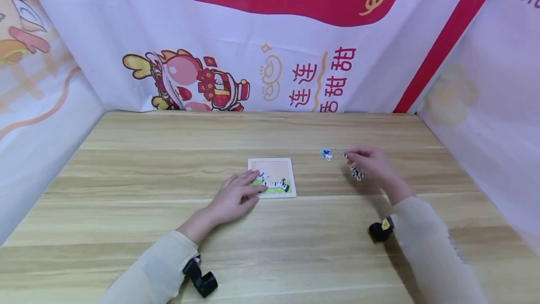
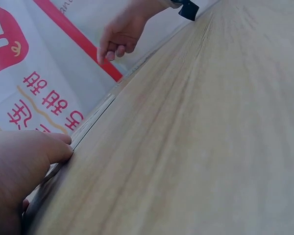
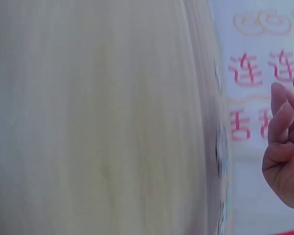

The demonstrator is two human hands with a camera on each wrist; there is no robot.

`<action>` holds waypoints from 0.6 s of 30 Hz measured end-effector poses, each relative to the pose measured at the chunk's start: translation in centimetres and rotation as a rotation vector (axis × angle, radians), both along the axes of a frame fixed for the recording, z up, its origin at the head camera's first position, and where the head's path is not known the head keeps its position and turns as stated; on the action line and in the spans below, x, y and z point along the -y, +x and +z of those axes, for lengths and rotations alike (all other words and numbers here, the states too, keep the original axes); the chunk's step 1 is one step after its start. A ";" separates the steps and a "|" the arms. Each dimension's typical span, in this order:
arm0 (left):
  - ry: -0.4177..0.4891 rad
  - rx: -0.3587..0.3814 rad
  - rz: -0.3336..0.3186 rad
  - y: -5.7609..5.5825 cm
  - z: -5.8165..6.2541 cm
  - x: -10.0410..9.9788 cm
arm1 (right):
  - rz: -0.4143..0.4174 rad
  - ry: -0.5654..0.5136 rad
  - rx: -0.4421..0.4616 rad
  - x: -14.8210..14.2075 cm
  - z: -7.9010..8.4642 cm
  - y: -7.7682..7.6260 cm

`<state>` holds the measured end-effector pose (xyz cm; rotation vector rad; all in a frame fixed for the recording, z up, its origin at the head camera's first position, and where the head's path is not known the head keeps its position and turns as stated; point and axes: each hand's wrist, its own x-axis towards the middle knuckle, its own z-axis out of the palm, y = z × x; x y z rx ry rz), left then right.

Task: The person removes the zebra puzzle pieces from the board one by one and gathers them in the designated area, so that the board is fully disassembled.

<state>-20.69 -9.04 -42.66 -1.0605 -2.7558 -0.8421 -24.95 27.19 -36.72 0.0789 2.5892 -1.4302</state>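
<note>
A white-framed puzzle board (image 1: 293, 189) lies on the table, zebra body pieces (image 1: 275, 184) and a green strip in its lower part. My left hand (image 1: 236, 196) rests at its left side, fingers fairly straight, the fingertips over the frame and the zebra picture. To the right, my right hand (image 1: 369, 163) hovers above loose pieces, thumb and index finger close together. By its fingertips shows a small blue-and-black piece (image 1: 345, 155); whether it is pinched or lies beneath them is unclear. Under the hand lies a striped piece (image 1: 356, 173), with a blue-and-white piece (image 1: 326, 154) to its left.
The wood-grain table (image 1: 168, 266) reaches back to a white printed cloth (image 1: 236, 36) with red shapes and cartoon figures. More cloth hangs at both sides. A black wrist camera (image 1: 202, 281) sits on the left sleeve, another camera (image 1: 380, 230) on the right.
</note>
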 end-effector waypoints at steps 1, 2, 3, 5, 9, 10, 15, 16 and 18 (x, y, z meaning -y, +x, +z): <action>0.003 -0.002 -0.002 0.0 0.0 0.0 | 0.005 -0.009 -0.001 0.6 0.1 0.0; 0.005 -0.002 -0.003 0.1 0.1 0.0 | 0.014 -0.041 -0.005 1.1 0.1 0.0; 0.006 -0.002 -0.005 0.1 0.0 -0.1 | 0.024 -0.061 -0.011 1.7 0.1 0.0; 0.010 -0.004 -0.008 0.1 0.0 -0.1 | 0.047 -0.088 -0.026 2.8 0.0 0.1; 0.004 -0.004 -0.010 0.3 -0.1 0.0 | 0.096 -0.140 -0.045 5.1 -0.2 0.1; 0.001 -0.010 -0.009 0.3 0.0 0.1 | 0.104 -0.140 -0.043 5.7 -0.2 0.2; -0.018 -0.035 -0.020 1.2 0.9 0.9 | 0.152 -0.152 -0.026 8.7 -0.2 -0.1; -0.028 -0.041 -0.026 1.4 1.1 1.0 | 0.159 -0.155 -0.027 9.2 -0.2 -0.1; -0.057 -0.049 -0.036 1.7 1.4 1.1 | 0.185 -0.172 -0.035 10.0 -0.3 -0.3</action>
